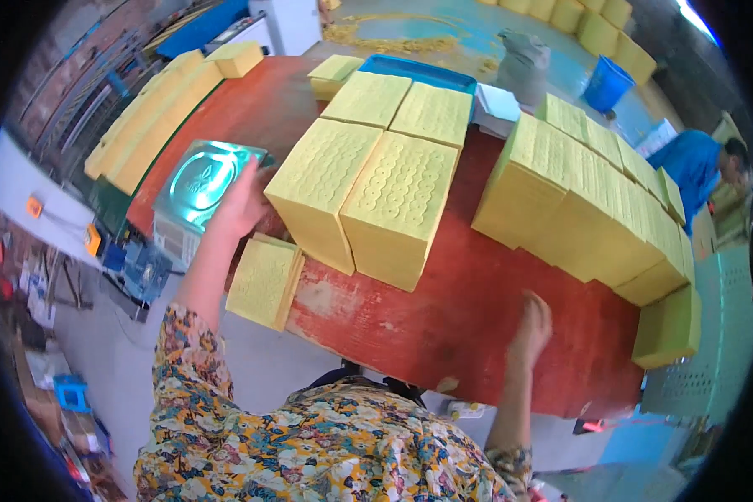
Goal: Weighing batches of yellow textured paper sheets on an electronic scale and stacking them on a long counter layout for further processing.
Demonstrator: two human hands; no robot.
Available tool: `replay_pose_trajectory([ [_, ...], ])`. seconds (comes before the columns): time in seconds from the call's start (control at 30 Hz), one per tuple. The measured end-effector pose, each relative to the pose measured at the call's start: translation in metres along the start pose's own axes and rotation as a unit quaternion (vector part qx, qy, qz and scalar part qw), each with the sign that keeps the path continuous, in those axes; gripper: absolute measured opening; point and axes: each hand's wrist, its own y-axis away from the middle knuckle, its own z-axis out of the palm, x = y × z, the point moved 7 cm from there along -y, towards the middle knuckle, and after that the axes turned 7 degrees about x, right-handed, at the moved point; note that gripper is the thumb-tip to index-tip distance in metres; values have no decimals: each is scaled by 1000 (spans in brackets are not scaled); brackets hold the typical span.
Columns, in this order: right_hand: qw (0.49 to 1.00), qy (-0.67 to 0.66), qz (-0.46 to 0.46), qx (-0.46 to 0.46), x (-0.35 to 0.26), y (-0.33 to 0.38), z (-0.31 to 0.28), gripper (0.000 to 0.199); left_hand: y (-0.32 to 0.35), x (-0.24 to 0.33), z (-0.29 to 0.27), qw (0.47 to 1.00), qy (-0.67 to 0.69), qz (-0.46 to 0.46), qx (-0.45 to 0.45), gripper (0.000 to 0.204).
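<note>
On the red table [494,343] stand tall blocks of yellow embossed paper sheets. My left hand [244,203] reaches in between the digital scale [201,188] and the near-left paper block [314,180], with its fingers apart; some fingertips are hidden by the block. The scale's shiny plate bears nothing. A near-right block [397,201] sits tight against the left one. Just below my left hand, a low pile of the same sheets [263,280] lies at the table's front edge. Over the bare red surface hovers my right hand [531,328], loosely curled, with nothing visible in it.
A long row of yellow paper stacks [586,201] fills the table's right side, and another row [163,117] lies far left. Behind the middle blocks is a blue tray [418,71]. A person in blue [686,167] bends at the far right. A blue bucket [608,84] stands beyond.
</note>
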Motion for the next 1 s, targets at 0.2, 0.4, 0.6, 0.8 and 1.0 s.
replay_pose_trajectory([
  [0.2,976,-76,83,-188,-32,57,182,47,-73,-68,-24,956,-236,109,-137,39],
  [0.4,983,-114,36,-136,-8,75,170,51,-49,-94,-9,994,-43,-89,-46,48],
  [0.6,954,-262,143,3,-4,81,55,41,50,-144,82,990,-14,-117,-78,54],
  [0.8,943,-203,43,259,-2,13,-119,24,97,-223,235,924,-187,-21,-333,55],
  [1.0,895,-183,-64,402,1,-86,-267,27,139,-322,422,904,-115,-200,-359,56],
])
